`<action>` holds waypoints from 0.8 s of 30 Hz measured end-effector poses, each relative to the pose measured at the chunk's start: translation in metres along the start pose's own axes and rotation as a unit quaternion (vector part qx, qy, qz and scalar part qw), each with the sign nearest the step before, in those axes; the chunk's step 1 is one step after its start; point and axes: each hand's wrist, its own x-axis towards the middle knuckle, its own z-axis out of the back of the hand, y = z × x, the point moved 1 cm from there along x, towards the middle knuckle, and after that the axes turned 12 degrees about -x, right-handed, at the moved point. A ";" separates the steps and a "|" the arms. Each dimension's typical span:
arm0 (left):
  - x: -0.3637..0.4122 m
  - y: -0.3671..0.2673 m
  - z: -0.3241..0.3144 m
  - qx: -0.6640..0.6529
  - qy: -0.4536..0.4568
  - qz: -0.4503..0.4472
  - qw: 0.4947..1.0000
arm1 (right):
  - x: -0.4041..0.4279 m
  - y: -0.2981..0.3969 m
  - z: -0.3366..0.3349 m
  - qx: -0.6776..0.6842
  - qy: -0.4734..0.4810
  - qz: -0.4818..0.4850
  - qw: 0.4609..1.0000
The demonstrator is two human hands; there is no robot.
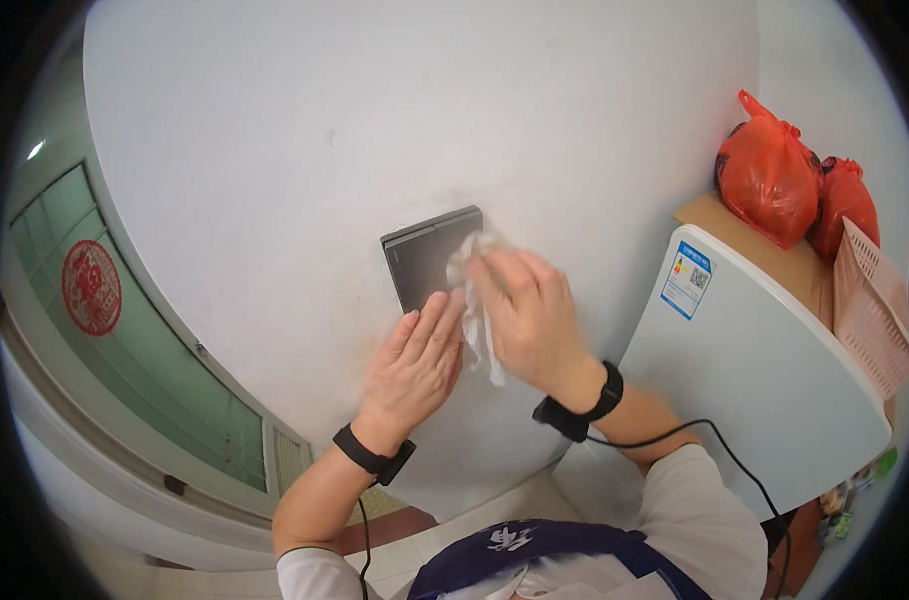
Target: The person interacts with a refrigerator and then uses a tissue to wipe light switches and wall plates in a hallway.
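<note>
A dark grey wall switch plate (432, 262) is mounted on the white wall in front of me. My right hand (525, 311) pinches a crumpled white cloth or tissue (463, 259) against the plate's right side. It is slightly blurred, and part of the cloth dangles below the fingers. My left hand (420, 360) holds nothing. Its fingers are stretched out, with their tips at the plate's lower edge. The plate's lower right corner is hidden behind my hands and the cloth.
A pale refrigerator (754, 375) bearing a label stands at right. On its top are a cardboard piece (769, 259), red plastic bags (773, 180) and a pink perforated basket (874, 322). A glazed door (161, 345) is at left. Black cables (732, 454) run from my wristbands.
</note>
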 end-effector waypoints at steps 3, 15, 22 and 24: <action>0.001 -0.002 -0.002 0.011 0.004 0.007 1.000 | -0.002 -0.005 -0.001 -0.004 -0.003 -0.010 1.000; -0.001 -0.002 0.001 0.014 0.009 0.019 1.000 | -0.008 0.000 0.000 0.014 0.025 -0.012 1.000; 0.001 0.000 0.004 -0.005 0.006 0.018 1.000 | -0.007 -0.001 -0.003 0.009 0.006 -0.006 1.000; 0.001 0.000 0.003 -0.019 0.002 0.018 1.000 | -0.030 0.008 -0.007 0.015 0.030 -0.012 0.999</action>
